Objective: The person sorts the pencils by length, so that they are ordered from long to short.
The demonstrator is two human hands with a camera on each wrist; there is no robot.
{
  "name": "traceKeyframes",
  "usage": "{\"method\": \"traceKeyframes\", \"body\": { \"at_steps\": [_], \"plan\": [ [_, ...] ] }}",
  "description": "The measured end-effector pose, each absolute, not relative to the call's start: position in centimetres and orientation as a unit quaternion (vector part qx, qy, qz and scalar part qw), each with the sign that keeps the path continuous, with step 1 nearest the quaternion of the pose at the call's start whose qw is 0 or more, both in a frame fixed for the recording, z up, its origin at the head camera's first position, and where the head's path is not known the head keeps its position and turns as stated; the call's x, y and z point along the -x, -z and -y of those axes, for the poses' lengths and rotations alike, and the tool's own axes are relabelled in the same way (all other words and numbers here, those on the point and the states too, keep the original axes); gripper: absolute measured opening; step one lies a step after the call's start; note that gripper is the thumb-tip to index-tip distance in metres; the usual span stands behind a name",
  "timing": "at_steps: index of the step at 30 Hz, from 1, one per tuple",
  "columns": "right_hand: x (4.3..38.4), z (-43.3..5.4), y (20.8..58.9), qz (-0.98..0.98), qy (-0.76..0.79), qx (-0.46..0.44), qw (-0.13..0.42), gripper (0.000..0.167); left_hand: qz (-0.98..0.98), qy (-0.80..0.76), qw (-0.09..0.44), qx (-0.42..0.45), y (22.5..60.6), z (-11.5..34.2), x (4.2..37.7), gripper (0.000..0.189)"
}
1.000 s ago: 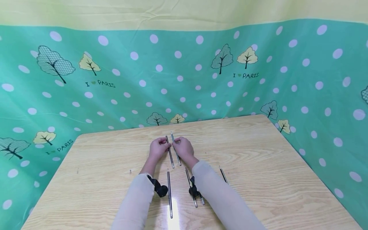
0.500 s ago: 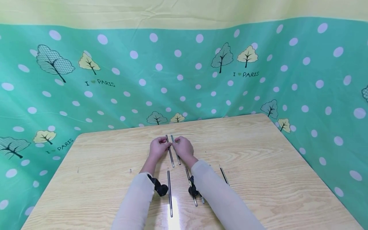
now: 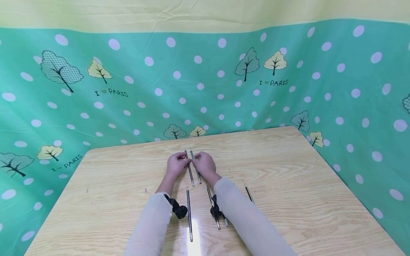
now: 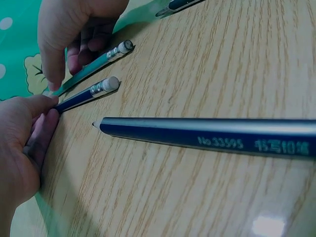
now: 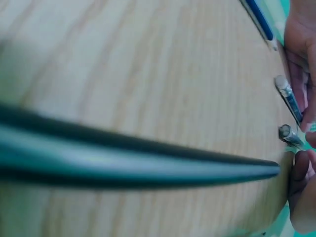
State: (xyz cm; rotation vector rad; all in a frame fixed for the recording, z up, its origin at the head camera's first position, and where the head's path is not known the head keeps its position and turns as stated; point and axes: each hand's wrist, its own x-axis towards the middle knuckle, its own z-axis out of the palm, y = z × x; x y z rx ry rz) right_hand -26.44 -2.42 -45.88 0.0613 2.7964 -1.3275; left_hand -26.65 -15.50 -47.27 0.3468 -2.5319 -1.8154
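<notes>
Near the far side of the table, my left hand (image 3: 175,166) pinches a dark blue pencil (image 3: 191,175) between thumb and fingers. Just to its right, my right hand (image 3: 205,164) holds a green pencil (image 3: 198,175) the same way. The two pencils lie almost parallel, a narrow gap apart, with their eraser ends toward me. In the left wrist view the dark pencil (image 4: 84,98) has a white eraser and the green pencil (image 4: 94,66) a dark-looking one; fingers hide their far parts. Both thumb tips nearly meet.
Closer to me lie a dark pencil (image 3: 189,217) between the forearms, another pencil (image 3: 209,195) partly behind the right wrist camera (image 3: 215,212), and one (image 3: 249,194) partly under the right sleeve (image 3: 250,220). A patterned green curtain (image 3: 205,89) borders the table (image 3: 112,199).
The green pencil's far tip sits slightly nearer to me than a second ago. Otherwise both hands and the other pencils keep their places.
</notes>
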Motion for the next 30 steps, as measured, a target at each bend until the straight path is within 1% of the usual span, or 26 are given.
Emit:
{"method": "traceKeyframes", "body": {
  "at_steps": [5, 16, 22, 30],
  "plan": [
    [26.7, 2.0, 45.9, -0.891, 0.453, -0.007, 0.019, 0.021, 0.810, 0.575, 0.001, -0.114, 47.3, 15.5, 26.7, 0.045],
    [26.9, 1.2, 45.2, -0.885, 0.464, -0.003, 0.038, 0.019, 0.804, 0.584, -0.006, -0.111, 47.2, 15.6, 26.4, 0.043],
    [27.1, 0.6, 44.8, -0.885, 0.463, -0.002, 0.043, 0.020, 0.811, 0.576, 0.000, -0.106, 47.1, 15.7, 26.4, 0.043],
    [26.9, -0.2, 44.3, -0.886, 0.462, 0.007, 0.042, 0.022, 0.798, 0.592, -0.015, -0.114, 46.8, 15.7, 26.5, 0.041]
  ]
}}
